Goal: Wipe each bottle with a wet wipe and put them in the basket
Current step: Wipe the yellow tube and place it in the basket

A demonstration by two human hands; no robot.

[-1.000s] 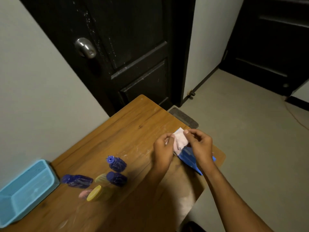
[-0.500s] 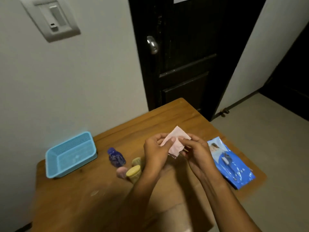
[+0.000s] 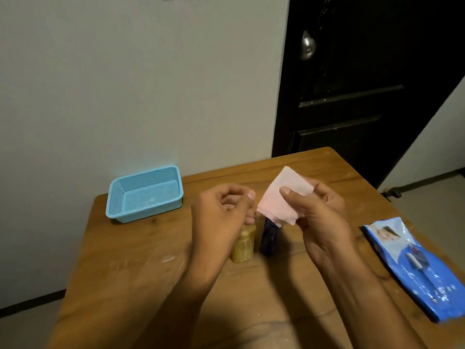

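My right hand (image 3: 324, 217) pinches a pale pink wet wipe (image 3: 281, 200) above the middle of the wooden table (image 3: 141, 260). My left hand (image 3: 219, 217) hovers just left of the wipe, fingers loosely curled and holding nothing. Below the hands stand a yellow bottle (image 3: 243, 246) and a dark blue bottle (image 3: 268, 238), side by side and partly hidden by my left hand and the wipe. A light blue mesh basket (image 3: 146, 212) with nothing visible inside it sits at the table's far left by the wall.
A blue pack of wet wipes (image 3: 415, 268) lies on the table's right side near the edge. A grey wall runs behind the table. A black door (image 3: 352, 96) with a metal knob stands at the back right.
The view has swung left and down. My left hand has let go of the wipe, which is now held by my right hand alone and spread wider. The wipes pack lies on the table.
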